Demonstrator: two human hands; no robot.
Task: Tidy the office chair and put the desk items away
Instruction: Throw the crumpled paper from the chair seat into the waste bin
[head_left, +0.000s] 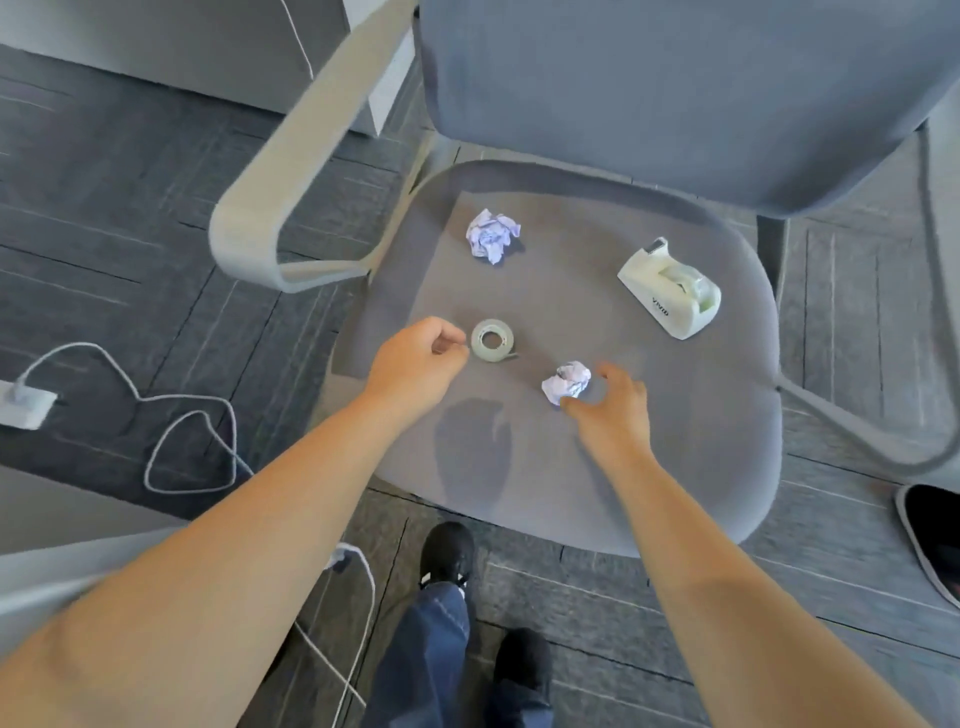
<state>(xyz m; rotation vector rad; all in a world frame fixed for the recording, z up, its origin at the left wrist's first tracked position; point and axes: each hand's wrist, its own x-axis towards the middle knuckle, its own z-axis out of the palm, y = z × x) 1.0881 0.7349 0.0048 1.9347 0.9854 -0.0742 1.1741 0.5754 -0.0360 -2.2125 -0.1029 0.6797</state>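
A grey office chair seat (649, 467) fills the middle of the head view. On it lie a clear tape roll (492, 340), a crumpled paper ball (566, 383) near the front, a second paper ball (492, 235) further back, and a white tape dispenser (670, 288) at the right. My left hand (415, 364) hovers just left of the tape roll, fingers curled, holding nothing that I can see. My right hand (613, 405) is spread around the near paper ball, thumb and fingers at its sides, not closed on it.
The chair's grey armrests (270, 208) flank the seat and its backrest (675, 93) rises behind. White cables (192, 415) and a power strip (26, 405) lie on the dark carpet at left. My shoes (447, 556) stand below the seat's front edge.
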